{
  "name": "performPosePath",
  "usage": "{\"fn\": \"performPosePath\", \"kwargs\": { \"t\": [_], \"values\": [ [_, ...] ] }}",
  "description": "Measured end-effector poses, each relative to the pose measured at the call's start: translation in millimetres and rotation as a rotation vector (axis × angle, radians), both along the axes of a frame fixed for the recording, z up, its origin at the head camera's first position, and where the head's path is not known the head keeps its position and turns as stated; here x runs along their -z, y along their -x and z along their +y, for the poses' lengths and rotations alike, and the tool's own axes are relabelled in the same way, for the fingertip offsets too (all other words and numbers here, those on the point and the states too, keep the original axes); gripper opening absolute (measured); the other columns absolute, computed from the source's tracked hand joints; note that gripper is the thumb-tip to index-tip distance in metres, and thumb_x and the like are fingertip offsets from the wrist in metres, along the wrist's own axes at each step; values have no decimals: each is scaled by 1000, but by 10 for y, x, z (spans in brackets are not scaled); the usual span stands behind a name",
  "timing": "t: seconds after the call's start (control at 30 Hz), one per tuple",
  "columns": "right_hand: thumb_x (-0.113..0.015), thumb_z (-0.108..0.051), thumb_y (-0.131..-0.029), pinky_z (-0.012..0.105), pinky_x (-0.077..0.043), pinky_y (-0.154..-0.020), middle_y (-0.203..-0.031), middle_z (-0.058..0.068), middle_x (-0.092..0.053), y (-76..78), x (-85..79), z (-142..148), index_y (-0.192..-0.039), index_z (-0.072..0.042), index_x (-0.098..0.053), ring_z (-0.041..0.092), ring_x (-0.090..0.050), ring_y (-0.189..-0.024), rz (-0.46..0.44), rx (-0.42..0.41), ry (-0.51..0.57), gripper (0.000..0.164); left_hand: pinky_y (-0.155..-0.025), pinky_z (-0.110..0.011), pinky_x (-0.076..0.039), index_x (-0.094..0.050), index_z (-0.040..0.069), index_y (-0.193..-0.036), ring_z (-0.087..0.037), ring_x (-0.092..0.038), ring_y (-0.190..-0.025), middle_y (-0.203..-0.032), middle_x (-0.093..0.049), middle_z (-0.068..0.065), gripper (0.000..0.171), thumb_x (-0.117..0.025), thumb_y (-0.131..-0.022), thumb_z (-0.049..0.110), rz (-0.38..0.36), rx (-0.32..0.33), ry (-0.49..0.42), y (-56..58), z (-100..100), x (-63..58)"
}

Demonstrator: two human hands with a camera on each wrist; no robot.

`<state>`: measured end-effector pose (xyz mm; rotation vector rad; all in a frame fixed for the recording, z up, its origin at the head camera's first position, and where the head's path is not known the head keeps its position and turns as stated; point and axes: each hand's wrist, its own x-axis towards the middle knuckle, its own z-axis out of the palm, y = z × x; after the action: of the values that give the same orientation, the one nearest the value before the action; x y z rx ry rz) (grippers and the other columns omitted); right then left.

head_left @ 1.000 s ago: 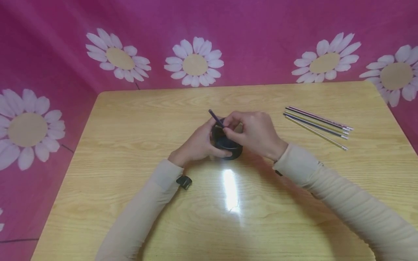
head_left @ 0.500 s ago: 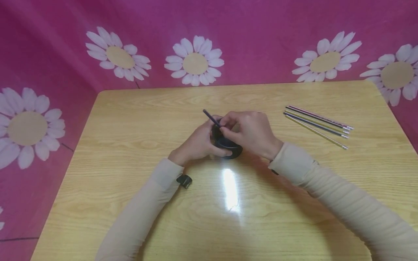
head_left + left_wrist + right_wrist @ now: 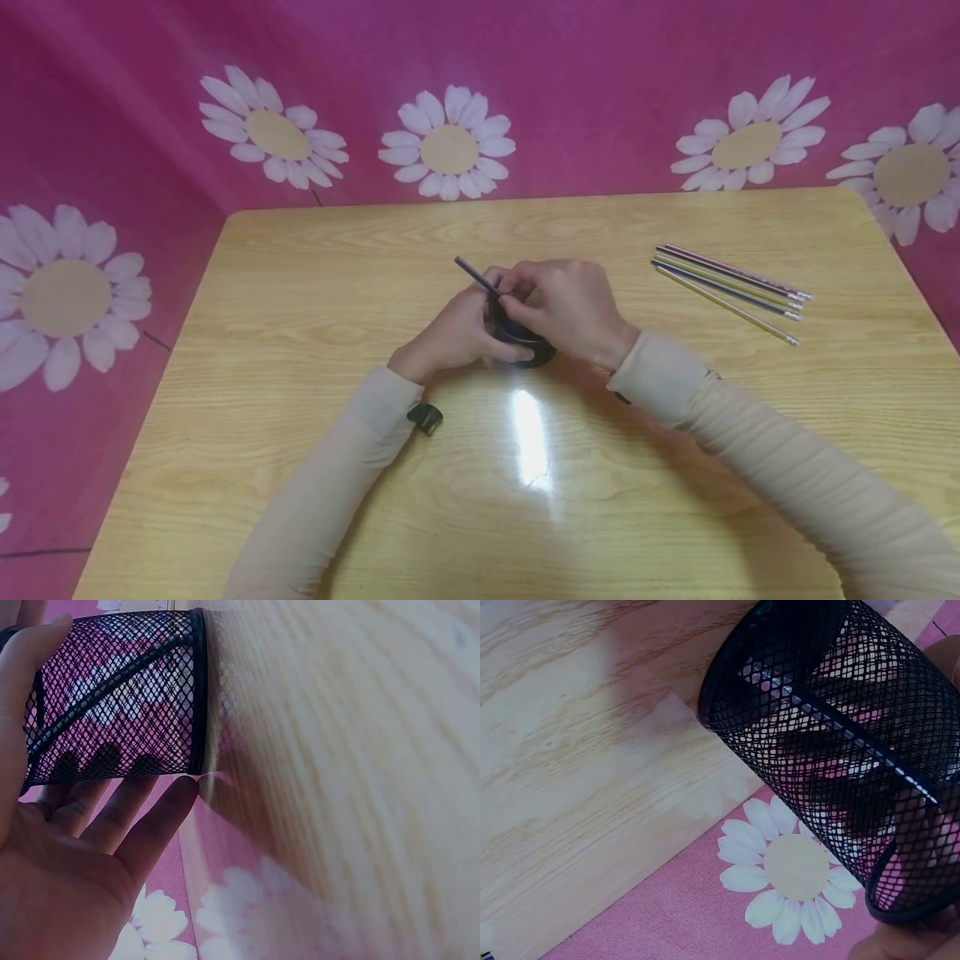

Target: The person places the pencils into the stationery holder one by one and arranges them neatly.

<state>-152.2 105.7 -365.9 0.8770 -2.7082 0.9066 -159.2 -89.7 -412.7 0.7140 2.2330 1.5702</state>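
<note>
A black wire-mesh pencil cup [image 3: 538, 353] stands upright on the table. My left hand [image 3: 456, 330] holds it from the left, its thumb at the near rim and its fingers behind the mesh. Over the mouth, my right hand [image 3: 573, 307] pinches a dark pencil [image 3: 472, 273] between thumb and fingertips. One end of that pencil sticks out up and to the left past the rim. Through the mesh in the left wrist view, the pencil [image 3: 105, 691] slants across the inside of the cup. In the right wrist view the cup [image 3: 832, 750] covers most of the right fingers.
Several pencils [image 3: 731, 287] with white-tipped ends lie in a loose bundle at the right of the wooden table [image 3: 300, 283]. A pink cloth [image 3: 585, 100] with white daisies hangs behind the table. A small black clip [image 3: 425, 417] is at the left cuff.
My right hand has shifted slightly left over the cup, and the pencil's upper end has tipped further left and lower. The left hand and the cup have stayed in place.
</note>
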Motion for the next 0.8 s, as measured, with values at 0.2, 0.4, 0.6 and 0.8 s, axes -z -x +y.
{"fn": "performPosePath", "kwargs": {
  "t": [0.2, 0.4, 0.6, 0.8],
  "values": [
    [-87, -17, -94, 37, -53, -62, -85, 3, -80, -2, 6, 6, -100, -7, -82, 21, -74, -73, 10, -3, 16, 12, -117, -36, -43, -50, 9, -145, -18, -62, -126, -140, -66, -6, 83, -99, -78, 8, 7, -10, 17, 6, 6, 8],
    [-87, -17, -94, 36, -52, -62, -87, 1, -80, 4, 27, 24, -102, -9, -82, 15, -72, -71, 1, -5, 45, 13, -116, -38, -43, -50, 8, -143, -18, -63, -123, -139, -67, -10, 81, -99, -78, 10, 10, -8, 18, 3, 6, 29],
    [-84, -16, -96, 35, -49, -61, -89, 0, -80, 7, -13, 83, -108, -10, -82, 12, -66, -68, -11, -1, 105, 14, -118, -36, -42, -52, 6, -143, -17, -64, -123, -136, -68, -7, 82, -100, -77, 9, 19, -20, 18, -2, 11, 33],
    [-84, -15, -95, 35, -43, -55, -86, 1, -78, 24, -91, 213, -105, -9, -81, 14, -56, -62, 68, 13, 136, 12, -119, -38, -40, -50, 7, -147, -17, -63, -126, -137, -68, -3, 87, -99, -76, 7, 7, -24, 19, 0, 13, 30]
  ]
}}
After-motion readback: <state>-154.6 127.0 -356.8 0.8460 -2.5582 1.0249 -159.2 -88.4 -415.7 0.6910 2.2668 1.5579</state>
